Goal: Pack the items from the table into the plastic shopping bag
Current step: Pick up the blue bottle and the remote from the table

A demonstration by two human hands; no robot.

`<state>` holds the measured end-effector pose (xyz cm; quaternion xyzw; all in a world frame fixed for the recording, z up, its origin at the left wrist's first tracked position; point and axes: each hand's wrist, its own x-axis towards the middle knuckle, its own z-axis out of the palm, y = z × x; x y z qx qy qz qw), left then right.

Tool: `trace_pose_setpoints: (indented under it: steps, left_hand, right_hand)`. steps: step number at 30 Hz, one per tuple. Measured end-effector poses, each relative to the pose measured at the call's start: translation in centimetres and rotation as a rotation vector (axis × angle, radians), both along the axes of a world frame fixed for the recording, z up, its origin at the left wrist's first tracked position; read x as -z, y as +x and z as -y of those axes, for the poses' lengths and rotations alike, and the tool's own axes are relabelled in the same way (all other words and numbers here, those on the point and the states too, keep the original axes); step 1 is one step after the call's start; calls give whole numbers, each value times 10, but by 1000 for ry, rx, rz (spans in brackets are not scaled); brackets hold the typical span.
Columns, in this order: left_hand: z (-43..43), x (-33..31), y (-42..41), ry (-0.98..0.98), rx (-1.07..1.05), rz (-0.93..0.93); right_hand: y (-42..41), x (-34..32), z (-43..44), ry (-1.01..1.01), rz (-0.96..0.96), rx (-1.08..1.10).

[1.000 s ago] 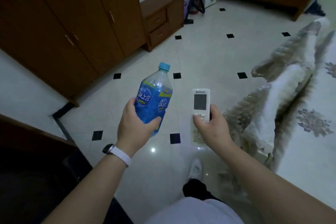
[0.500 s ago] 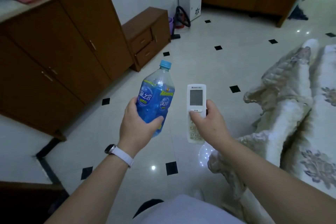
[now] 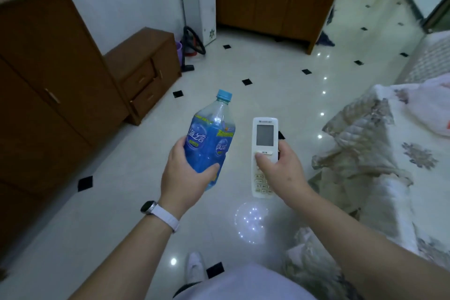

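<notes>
The left grip (image 3: 187,178) is curled round the lower half of a blue-labelled plastic bottle (image 3: 209,139). The thumb lies across the front and the fingers wrap behind. The bottle tilts toward 1 o'clock and its light blue cap is on. A white-strapped watch (image 3: 155,209) sits on that wrist.

Just beside it, at 3 o'clock of the bottle, the right grip (image 3: 280,168) holds a white remote control (image 3: 264,136). The thumb presses the button under the grey screen and the fingers close behind the body. The remote stands upright with its screen end toward 12 o'clock. Bottle and remote are near each other but apart, both held in the air above the white tiled floor (image 3: 267,80).

The plastic shopping bag (image 3: 433,105), pale and crumpled, lies at 2 o'clock on a bed with a flowered cover (image 3: 414,153), well apart from both grips. A rumpled quilted blanket (image 3: 360,134) hangs over the bed's near edge.

A tall wooden cabinet (image 3: 48,80) fills the 9 o'clock side, and a low drawer unit (image 3: 146,70) stands at 11 o'clock.
</notes>
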<state>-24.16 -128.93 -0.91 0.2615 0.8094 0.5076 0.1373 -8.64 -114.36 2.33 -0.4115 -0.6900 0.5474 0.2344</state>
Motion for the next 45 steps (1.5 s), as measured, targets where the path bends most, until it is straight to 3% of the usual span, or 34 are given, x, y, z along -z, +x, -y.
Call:
trace_pose_setpoints:
  steps: [9,20,34,45]
  left_hand:
    - [-66,-5,-120,56,148,-12]
    - [-212,-4,-181,2,272,-15]
    - [-499,-30,-170,-17,491,-49]
    - [-683,-22,-178,55,728,131]
  right_hand:
    - [-100,-23,-36,131,-20,162]
    - [-149,0,-166,29,-74,289]
    - [-120,-13,-420,-22,-99,482]
    - [-125,-4,-547,15,-9,741]
